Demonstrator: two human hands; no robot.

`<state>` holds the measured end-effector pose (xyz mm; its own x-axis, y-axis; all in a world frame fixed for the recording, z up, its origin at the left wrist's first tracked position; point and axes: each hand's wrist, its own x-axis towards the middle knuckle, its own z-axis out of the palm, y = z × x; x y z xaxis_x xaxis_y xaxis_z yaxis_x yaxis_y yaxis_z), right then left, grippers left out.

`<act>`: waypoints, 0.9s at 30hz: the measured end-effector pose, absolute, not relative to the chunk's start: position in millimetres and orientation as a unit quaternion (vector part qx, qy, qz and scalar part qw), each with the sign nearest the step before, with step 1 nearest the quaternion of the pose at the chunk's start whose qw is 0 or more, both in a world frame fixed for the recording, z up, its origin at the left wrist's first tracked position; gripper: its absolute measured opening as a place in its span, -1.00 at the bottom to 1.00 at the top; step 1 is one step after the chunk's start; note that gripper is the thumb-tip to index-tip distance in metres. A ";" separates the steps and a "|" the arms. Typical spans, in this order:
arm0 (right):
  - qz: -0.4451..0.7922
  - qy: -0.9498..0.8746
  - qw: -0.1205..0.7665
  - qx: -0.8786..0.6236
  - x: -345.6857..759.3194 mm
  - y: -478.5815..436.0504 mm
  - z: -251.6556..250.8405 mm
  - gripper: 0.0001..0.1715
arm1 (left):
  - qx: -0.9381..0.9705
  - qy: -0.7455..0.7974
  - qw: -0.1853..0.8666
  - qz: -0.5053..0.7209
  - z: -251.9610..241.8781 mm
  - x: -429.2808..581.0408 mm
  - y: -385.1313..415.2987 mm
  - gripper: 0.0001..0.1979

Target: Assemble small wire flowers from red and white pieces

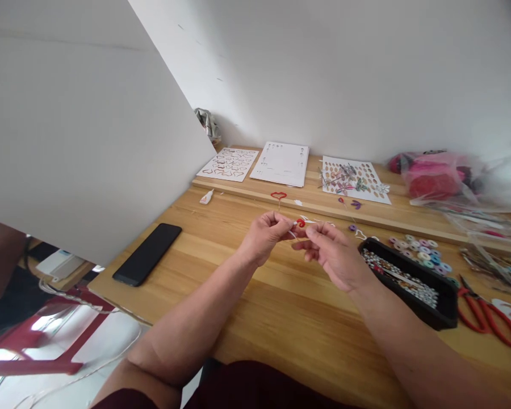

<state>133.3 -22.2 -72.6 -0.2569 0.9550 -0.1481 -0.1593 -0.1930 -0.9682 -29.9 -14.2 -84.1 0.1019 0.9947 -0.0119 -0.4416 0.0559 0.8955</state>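
A small red curled piece [301, 223] with a thin white strip sits between my two hands, above the wooden table. My left hand [266, 234] is closed, its thumb and forefinger pinching the piece by its white end. On the other side, my right hand [334, 253] has thumb and forefinger pressed together close beside the red curl; what lies in that pinch is too small to tell. Just behind the hands are a red wire-stemmed outline shape [279, 195] and some white strips [310, 220].
To the right stand a black tray [445, 304] of beads, rolls of coloured thread [426, 255] and red-handled scissors [479, 312]. A phone [147, 255] lies left, a small white bottle [206, 197] behind it. Cut-out sheets [230, 165] rest on the raised back ledge. Another person's arm [2, 255] shows far left.
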 end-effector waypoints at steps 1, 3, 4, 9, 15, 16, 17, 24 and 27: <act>0.632 -0.485 0.421 -0.435 132.9 -23.2 -74.6 -0.60 | 0.382 0.357 0.631 0.573 -83.9 -30.3 -13.5 -0.66; 0.575 -0.549 0.405 -0.452 134.0 -23.9 -77.9 -0.66 | 0.374 0.359 0.629 0.580 -83.2 -30.9 -12.4 -0.68; 0.534 -0.587 0.400 -0.458 135.0 -24.0 -78.8 -0.69 | 0.371 0.359 0.628 0.582 -82.7 -31.1 -12.1 -0.68; 0.315 -0.723 0.379 -0.485 138.6 -27.2 -74.0 -0.78 | 0.368 0.363 0.632 0.577 -80.8 -30.6 -12.5 -0.68; 0.064 -0.793 0.392 -0.463 139.4 -34.2 -70.4 -0.84 | 0.373 0.381 0.627 0.568 -80.2 -31.2 -13.1 -0.69; 0.029 -0.803 0.393 -0.447 139.8 -34.2 -71.1 -0.85 | 0.377 0.387 0.623 0.566 -79.8 -31.4 -13.1 -0.70; -0.002 -0.811 0.395 -0.432 140.4 -33.7 -71.6 -0.86 | 0.383 0.395 0.616 0.564 -79.4 -31.6 -13.1 -0.71; -0.082 -0.836 0.394 -0.373 149.0 -27.0 -66.4 -0.87 | 0.480 0.450 0.565 0.499 -79.9 -33.2 -13.2 -0.83; -0.062 -0.841 0.400 -0.358 152.8 -24.1 -61.3 -0.85 | 0.517 0.453 0.571 0.449 -82.0 -34.6 -14.0 -0.84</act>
